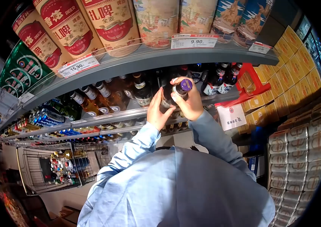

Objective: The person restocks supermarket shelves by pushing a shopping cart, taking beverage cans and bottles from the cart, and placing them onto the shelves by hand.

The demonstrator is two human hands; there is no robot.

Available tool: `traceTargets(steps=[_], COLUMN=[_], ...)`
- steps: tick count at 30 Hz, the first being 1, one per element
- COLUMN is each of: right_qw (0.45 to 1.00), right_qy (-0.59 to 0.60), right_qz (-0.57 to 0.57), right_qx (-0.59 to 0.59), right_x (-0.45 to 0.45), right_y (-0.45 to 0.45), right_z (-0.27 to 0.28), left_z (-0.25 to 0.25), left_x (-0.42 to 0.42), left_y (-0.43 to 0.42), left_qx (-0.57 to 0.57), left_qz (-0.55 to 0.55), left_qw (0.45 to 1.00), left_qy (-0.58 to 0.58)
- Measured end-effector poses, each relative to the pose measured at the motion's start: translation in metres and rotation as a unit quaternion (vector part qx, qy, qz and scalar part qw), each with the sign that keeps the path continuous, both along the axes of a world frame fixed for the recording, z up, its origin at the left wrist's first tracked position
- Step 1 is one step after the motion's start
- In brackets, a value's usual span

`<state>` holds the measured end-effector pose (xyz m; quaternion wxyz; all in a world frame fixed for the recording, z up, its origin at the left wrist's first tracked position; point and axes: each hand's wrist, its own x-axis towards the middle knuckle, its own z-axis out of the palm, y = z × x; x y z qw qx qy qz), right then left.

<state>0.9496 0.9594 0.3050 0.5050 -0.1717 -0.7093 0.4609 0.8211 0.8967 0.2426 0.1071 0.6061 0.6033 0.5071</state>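
Observation:
A dark beer bottle (168,99) with a purple cap (186,84) tilts toward me at the front of the lower shelf. My right hand (191,104) wraps around its neck, thumb across the near side. Alongside the bottle's left side is my left hand (158,111), its fingers stretched out and the thumb apart; whether it touches the glass I cannot tell. Just left of my hands stands another dark bottle (142,90) with a pale label. The lower part of the held bottle is partly hidden by my hands.
Above my hands runs a grey shelf edge (153,57) with price tags and large beer cans (111,26). Amber bottles (105,94) line the lower shelf. A shopping cart (28,168) holding bottles and cans stands at left. Yellow cartons (293,72) and stacked can packs (296,159) rise at right.

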Motion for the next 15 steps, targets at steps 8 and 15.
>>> traceTargets(steps=[8, 15], right_qw=[0.998, 0.998], right_qy=[-0.014, -0.026], right_qz=[0.054, 0.035], right_qx=[-0.02, -0.035], right_x=[-0.027, -0.044], right_y=[0.02, 0.035], right_z=[-0.008, -0.023], left_z=[-0.023, -0.035], left_x=[-0.003, -0.002], left_y=[-0.001, 0.004], left_qx=[0.011, 0.057], left_qz=[0.111, 0.16], left_qw=[0.994, 0.985], left_qy=[-0.011, 0.028])
